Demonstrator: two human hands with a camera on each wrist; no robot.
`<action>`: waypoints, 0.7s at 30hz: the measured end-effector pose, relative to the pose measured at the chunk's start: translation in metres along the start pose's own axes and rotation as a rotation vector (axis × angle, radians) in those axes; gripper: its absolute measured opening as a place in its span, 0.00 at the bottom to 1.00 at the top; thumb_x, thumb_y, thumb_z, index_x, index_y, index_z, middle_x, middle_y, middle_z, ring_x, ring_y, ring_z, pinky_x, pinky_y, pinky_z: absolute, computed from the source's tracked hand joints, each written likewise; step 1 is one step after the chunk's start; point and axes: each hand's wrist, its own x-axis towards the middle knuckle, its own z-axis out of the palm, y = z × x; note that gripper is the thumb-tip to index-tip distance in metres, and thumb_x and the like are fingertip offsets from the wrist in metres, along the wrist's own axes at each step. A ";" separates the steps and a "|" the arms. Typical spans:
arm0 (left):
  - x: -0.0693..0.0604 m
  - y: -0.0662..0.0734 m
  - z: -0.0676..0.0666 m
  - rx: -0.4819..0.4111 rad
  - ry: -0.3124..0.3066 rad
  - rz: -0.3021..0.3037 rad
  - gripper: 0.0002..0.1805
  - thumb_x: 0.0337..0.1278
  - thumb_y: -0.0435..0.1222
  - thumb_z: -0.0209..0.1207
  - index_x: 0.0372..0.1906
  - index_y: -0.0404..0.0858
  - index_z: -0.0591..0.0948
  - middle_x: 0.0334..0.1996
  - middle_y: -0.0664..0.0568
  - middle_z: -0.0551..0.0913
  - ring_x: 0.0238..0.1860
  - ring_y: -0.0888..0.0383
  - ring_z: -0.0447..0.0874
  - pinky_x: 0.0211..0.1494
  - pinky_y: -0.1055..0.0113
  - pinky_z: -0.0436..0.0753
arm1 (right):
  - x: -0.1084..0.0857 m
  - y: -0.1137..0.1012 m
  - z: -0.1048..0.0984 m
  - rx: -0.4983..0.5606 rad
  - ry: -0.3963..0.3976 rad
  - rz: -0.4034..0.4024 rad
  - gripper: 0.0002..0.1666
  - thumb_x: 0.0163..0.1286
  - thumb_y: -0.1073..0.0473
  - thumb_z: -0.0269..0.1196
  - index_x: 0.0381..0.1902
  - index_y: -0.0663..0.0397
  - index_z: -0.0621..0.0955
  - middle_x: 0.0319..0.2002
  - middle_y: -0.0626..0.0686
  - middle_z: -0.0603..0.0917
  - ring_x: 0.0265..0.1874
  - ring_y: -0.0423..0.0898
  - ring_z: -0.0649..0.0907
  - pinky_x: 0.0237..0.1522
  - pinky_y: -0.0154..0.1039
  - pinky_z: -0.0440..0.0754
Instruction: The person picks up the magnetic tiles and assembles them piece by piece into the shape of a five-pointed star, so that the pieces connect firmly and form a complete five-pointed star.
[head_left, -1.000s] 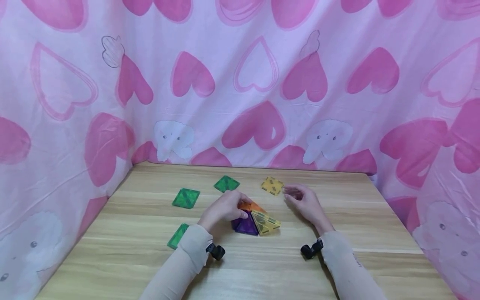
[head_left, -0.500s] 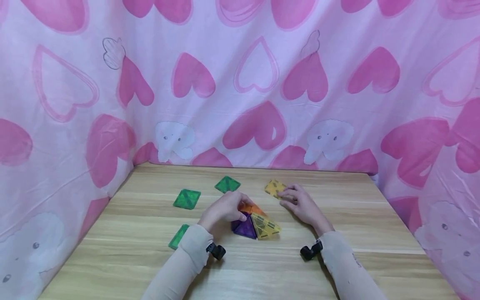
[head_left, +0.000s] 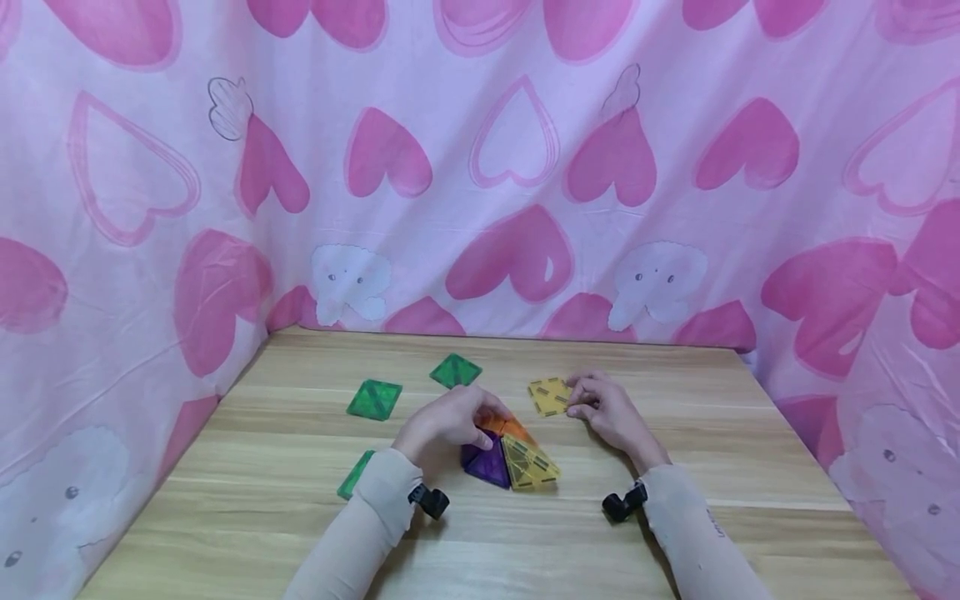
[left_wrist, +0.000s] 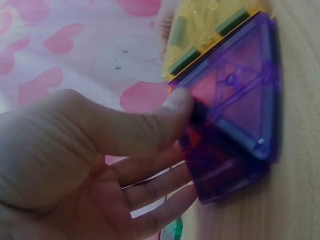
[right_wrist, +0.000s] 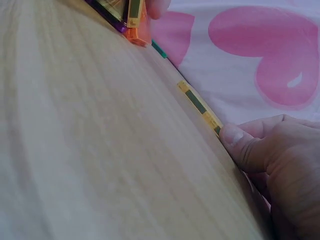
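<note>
My left hand (head_left: 453, 418) grips the top of a small peaked build of translucent magnetic tiles, standing on the table. Purple triangular tiles (head_left: 487, 464) face the front left, a yellow triangular tile (head_left: 531, 465) the front right, and orange tiles (head_left: 517, 427) the back. In the left wrist view the thumb presses near the peak beside a purple tile (left_wrist: 242, 80), fingers curling behind. To the right, my right hand (head_left: 613, 410) pinches the near-right edge of a flat yellow square tile (head_left: 548, 397). From the right wrist view, this yellow tile (right_wrist: 200, 106) appears edge-on, low over or on the table.
Green tiles lie flat on the wooden table (head_left: 525, 542): one at the back (head_left: 455, 370), another at the left (head_left: 375, 399), and a third (head_left: 355, 475) partly behind the left forearm. A pink heart-patterned curtain (head_left: 510, 250) encloses the back and sides.
The right hand has reached the yellow square tile and taken its edge; the tile has turned and shifted slightly nearer. The held build has rotated a little and come slightly nearer under the left hand.
</note>
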 end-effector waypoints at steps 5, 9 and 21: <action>0.004 0.002 -0.001 -0.093 0.031 0.025 0.28 0.67 0.37 0.78 0.70 0.39 0.86 0.65 0.43 0.89 0.69 0.43 0.86 0.73 0.45 0.83 | 0.001 -0.001 0.001 -0.002 -0.016 0.037 0.15 0.71 0.72 0.74 0.34 0.44 0.87 0.62 0.52 0.90 0.66 0.57 0.84 0.70 0.57 0.80; 0.019 0.006 0.006 -0.092 0.083 0.079 0.23 0.77 0.42 0.71 0.69 0.37 0.87 0.63 0.43 0.90 0.66 0.43 0.88 0.69 0.47 0.86 | 0.001 0.000 0.000 0.000 -0.003 0.044 0.15 0.70 0.73 0.74 0.36 0.44 0.88 0.61 0.50 0.91 0.65 0.56 0.84 0.70 0.57 0.79; 0.047 0.016 0.025 0.028 0.148 -0.018 0.20 0.76 0.43 0.72 0.65 0.40 0.90 0.63 0.50 0.91 0.64 0.54 0.87 0.72 0.53 0.84 | 0.001 0.001 0.002 0.000 0.024 0.059 0.11 0.70 0.67 0.77 0.46 0.47 0.91 0.53 0.50 0.91 0.53 0.50 0.87 0.58 0.39 0.85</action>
